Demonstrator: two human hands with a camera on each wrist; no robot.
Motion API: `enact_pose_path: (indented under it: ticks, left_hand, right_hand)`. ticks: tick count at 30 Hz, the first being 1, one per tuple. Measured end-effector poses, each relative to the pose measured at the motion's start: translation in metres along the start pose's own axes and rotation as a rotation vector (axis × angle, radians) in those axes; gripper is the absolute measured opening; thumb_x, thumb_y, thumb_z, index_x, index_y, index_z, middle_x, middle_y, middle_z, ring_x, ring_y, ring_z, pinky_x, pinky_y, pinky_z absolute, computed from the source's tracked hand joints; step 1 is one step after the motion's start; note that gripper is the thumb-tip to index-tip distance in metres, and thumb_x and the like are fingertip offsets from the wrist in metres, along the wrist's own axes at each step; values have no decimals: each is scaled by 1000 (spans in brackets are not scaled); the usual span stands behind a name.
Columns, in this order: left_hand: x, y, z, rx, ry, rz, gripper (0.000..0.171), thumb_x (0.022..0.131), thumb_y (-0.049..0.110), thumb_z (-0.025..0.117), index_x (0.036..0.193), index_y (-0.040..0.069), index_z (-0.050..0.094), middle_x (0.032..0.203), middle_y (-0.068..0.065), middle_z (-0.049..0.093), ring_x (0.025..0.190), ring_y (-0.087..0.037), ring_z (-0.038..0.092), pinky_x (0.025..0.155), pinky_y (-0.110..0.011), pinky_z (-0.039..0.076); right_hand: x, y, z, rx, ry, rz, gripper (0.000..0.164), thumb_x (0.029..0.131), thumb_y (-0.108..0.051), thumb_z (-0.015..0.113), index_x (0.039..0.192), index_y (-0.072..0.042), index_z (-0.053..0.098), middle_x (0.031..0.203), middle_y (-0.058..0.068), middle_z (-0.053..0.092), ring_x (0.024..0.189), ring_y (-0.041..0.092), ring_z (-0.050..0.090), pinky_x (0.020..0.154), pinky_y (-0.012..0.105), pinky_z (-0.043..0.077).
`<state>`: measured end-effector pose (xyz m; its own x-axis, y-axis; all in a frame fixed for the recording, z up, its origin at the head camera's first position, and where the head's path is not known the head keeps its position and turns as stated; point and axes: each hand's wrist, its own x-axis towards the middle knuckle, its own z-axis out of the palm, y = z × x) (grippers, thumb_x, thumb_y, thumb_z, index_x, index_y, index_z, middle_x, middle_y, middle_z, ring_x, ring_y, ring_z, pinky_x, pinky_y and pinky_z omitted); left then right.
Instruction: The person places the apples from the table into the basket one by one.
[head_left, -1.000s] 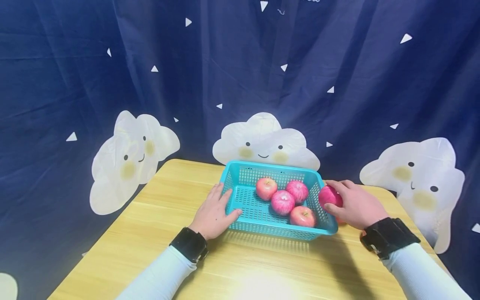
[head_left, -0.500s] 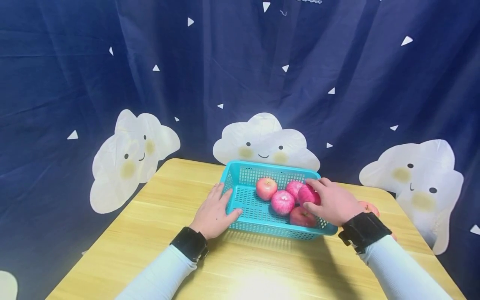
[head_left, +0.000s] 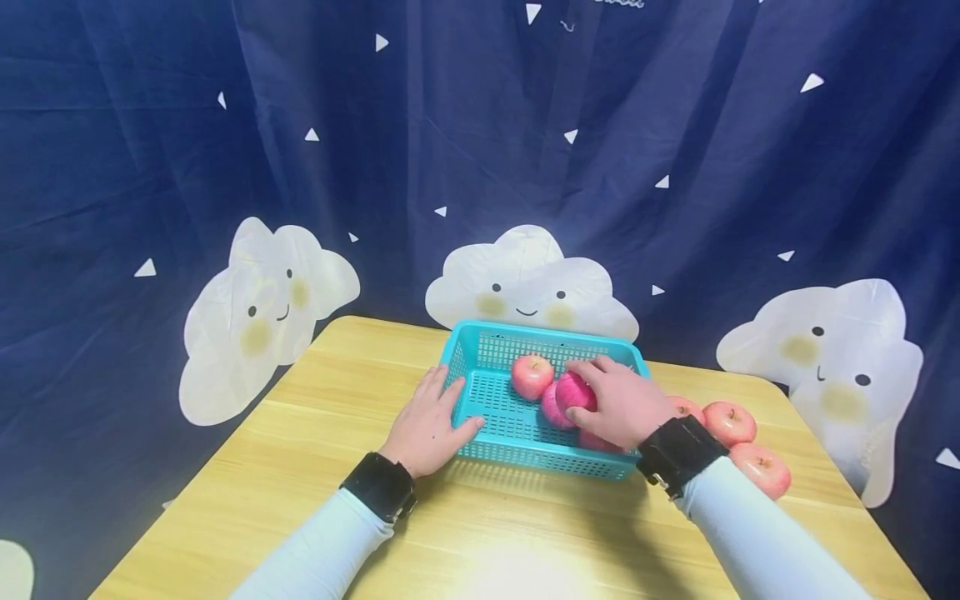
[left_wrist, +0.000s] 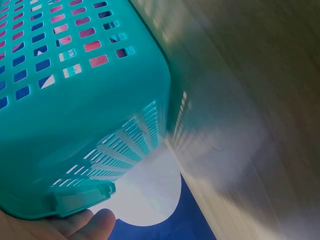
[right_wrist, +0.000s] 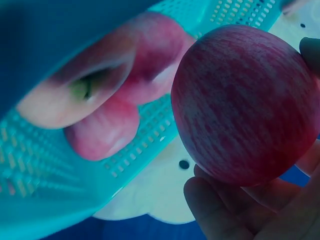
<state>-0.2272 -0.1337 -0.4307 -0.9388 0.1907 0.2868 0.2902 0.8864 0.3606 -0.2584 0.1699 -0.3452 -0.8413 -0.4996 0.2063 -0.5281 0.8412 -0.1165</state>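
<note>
In the head view a turquoise plastic basket stands on the wooden table. My left hand holds its left front corner, thumb over the front rim; its fingertips lie at the rim's outer side in the left wrist view. My right hand is over the basket's right half and grips a dark red apple between thumb and fingers. Under and beside it are a paler apple, a pink apple and another apple partly covered by the hand. A further apple there is hidden in this view.
Right of the basket, partly behind the right wrist, lie three apples, among them a front apple and a rear apple. A dark blue curtain with white clouds hangs behind the wooden table.
My right hand has carried the dark red apple leftward, from beyond the basket's right rim to over the apples inside. The apples on the table at right are now uncovered. The left hand stays put.
</note>
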Motion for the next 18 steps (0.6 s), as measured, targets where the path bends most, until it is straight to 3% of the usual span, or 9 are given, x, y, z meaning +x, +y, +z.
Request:
enact_pose_path:
  ticks: [9,18]
  left_hand:
    - [0,-2,2,6,-17,-8,82,95,64,51,153,6,43,164,-19,24,152,-35,18,115,-54,30]
    - [1,-1,2,4,-21,-17,81,96,62,52,154,7,43,165,-18,23,153,-33,17,114,-54,32]
  right_hand:
    - [13,-20,13,-27,-28,-46,72,81,-46,79,144,-19,57,121,8,61,100,25,58,71,39,54]
    - [23,-35,18,-98,-32,-171,65,81,-44,78,137,-15,62,117,9,65,97,29,65,80,48,57]
